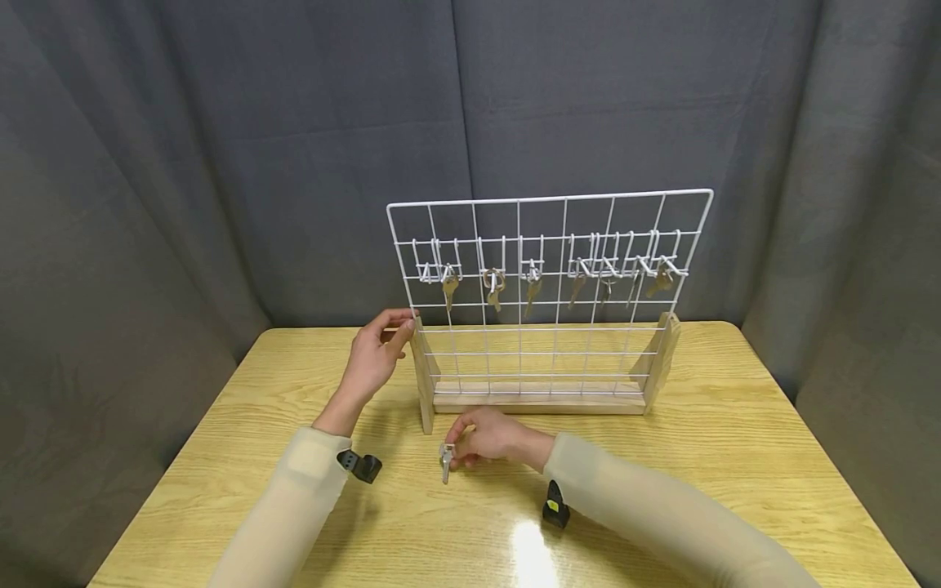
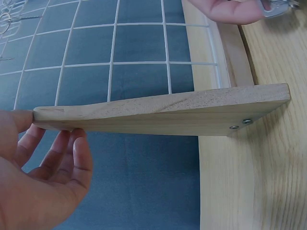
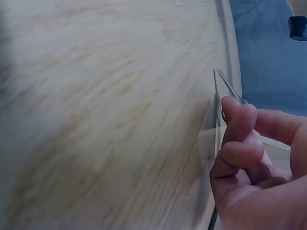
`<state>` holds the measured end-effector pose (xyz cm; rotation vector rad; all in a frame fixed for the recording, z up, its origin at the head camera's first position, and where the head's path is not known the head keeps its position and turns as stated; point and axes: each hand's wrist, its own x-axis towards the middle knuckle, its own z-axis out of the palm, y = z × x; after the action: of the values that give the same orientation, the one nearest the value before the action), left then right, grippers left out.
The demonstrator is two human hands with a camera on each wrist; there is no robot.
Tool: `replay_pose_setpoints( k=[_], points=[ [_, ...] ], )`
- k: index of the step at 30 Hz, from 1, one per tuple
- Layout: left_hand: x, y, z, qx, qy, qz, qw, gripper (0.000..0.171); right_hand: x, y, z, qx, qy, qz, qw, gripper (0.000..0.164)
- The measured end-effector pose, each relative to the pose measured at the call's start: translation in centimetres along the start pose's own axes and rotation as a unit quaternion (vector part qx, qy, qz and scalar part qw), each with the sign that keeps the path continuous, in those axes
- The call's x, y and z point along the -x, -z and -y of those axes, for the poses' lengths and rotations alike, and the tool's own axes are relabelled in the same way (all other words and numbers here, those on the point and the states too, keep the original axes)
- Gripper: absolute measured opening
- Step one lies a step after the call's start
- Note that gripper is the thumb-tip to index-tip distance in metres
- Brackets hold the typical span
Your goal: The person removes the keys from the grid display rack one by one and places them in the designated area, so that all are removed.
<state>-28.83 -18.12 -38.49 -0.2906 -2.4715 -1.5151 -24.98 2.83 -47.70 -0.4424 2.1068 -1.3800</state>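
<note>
One silver key (image 1: 446, 465) is pinched by the right hand (image 1: 491, 434). The left hand (image 1: 373, 358) pinches the wooden upright (image 2: 163, 114) beside the white wire grid (image 1: 520, 304).

Silver key (image 1: 446, 467) pinched near head in fingertips of right hand (image 1: 487, 435); narrow blade juts past grip, pointing down and away from rack. I can't make out whether tip touches anything. Rack (image 1: 519, 330) stands upright just beyond that grip: white wire grid in pale wooden stand. Left side support (image 1: 424, 384) held at upper end by left hand (image 1: 373, 353); I see two screws (image 2: 247, 121) near foot, well below that grip. White hooks (image 1: 532, 264) line grid, above and right of left-hand hold.
</note>
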Motion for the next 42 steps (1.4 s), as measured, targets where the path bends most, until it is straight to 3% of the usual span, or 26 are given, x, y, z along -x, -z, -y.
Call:
replay_pose_setpoints(
  k=[13,29,42],
  points=[
    [0.0,0.02,-0.19,-0.003,0.003,0.002,1.0,0.034,-0.06,-0.01,-0.38,-0.02,-0.005,-0.011,1.0,0.009],
    [0.02,0.09,-0.26,0.0,0.0,0.006,1.0,0.035,-0.24,-0.07,-0.73,0.046,0.028,-0.031,0.998,0.005],
    [0.1,0.05,-0.48,0.004,0.003,0.008,1.0,0.036,-0.02,0.0,-0.73,0.066,0.021,-0.038,0.997,0.004]
  ],
)
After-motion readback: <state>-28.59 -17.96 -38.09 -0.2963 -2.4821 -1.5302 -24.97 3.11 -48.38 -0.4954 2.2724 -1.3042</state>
